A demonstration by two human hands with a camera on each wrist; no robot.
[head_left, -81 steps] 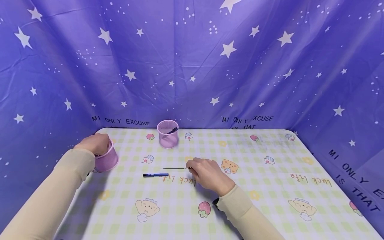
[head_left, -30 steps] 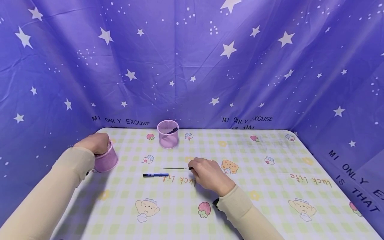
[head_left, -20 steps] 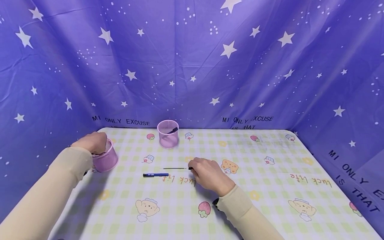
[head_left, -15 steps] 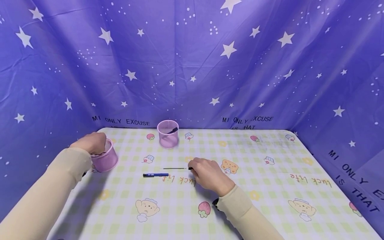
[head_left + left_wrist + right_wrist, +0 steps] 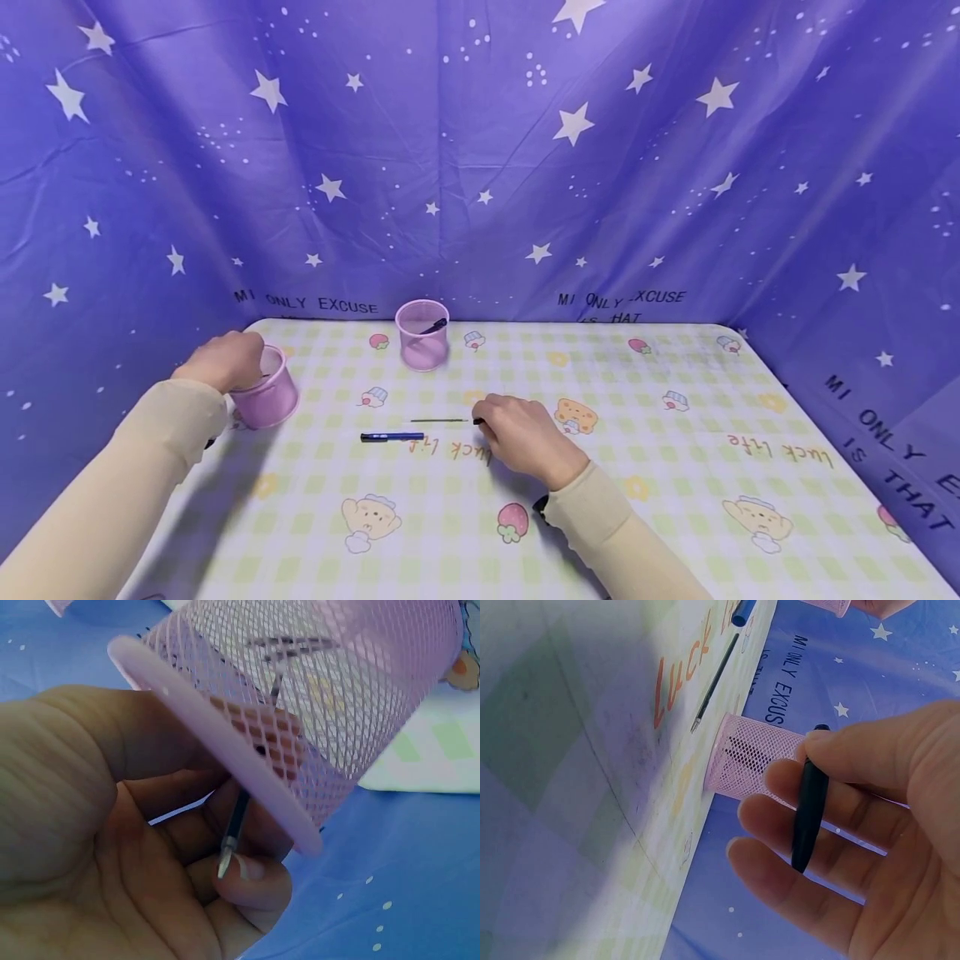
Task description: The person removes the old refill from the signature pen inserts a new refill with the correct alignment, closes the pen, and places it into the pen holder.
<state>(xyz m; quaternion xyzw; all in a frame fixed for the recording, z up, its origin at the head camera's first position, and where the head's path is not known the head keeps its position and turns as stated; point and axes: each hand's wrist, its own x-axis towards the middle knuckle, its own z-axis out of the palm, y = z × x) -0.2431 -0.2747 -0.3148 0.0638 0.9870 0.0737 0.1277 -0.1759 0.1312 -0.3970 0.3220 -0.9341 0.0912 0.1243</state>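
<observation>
My left hand [image 5: 225,360] is at the mouth of a pink mesh pen cup [image 5: 267,402] on the table's left side. In the left wrist view, its thumb and forefinger reach inside the rim and pinch a thin dark pen refill [image 5: 234,817], whose metal tip points out of the cup. My right hand [image 5: 525,435] is over the table's middle, pinching a short black tapered piece [image 5: 810,806], perhaps a pen cap. Left of that hand lie a thin dark refill [image 5: 438,420] and a blue pen [image 5: 392,437] with a dark end.
A second pink mesh cup [image 5: 422,352] stands near the back edge with a black pen [image 5: 435,326] leaning inside. The checked tablecloth [image 5: 450,550] covers the table. A purple star-patterned curtain [image 5: 480,150] hangs close behind and along both sides.
My left hand has shifted slightly left at the cup's mouth, showing more of its rim. The right hand keeps its place and hold. The head view has shifted a little.
</observation>
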